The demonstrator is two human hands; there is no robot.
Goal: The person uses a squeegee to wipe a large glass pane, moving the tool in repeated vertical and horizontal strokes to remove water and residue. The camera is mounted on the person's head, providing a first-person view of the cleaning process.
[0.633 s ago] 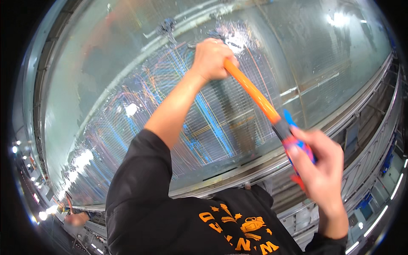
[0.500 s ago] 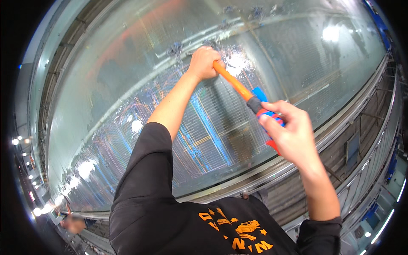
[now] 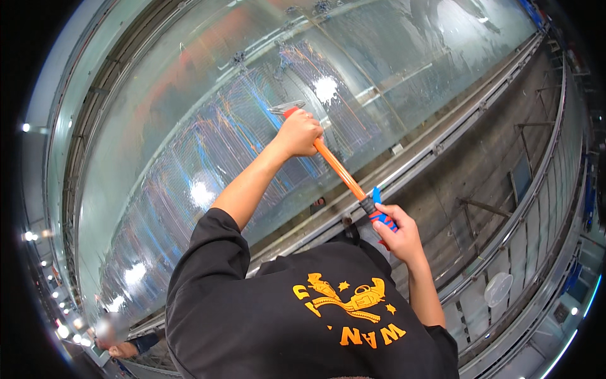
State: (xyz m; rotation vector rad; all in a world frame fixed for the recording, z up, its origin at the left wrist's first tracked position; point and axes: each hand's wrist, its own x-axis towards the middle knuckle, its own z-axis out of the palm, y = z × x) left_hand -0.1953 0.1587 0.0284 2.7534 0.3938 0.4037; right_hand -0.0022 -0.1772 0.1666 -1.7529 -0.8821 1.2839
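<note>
Orange-shafted tool spans both hands, axis upper L to lower R. L hand grips shaft, nearer metal head; R hand clasps blue-red grip. Line-patterned sheet below, head contact unclear; metal rail along near edge, no obvious obstruction.
</note>
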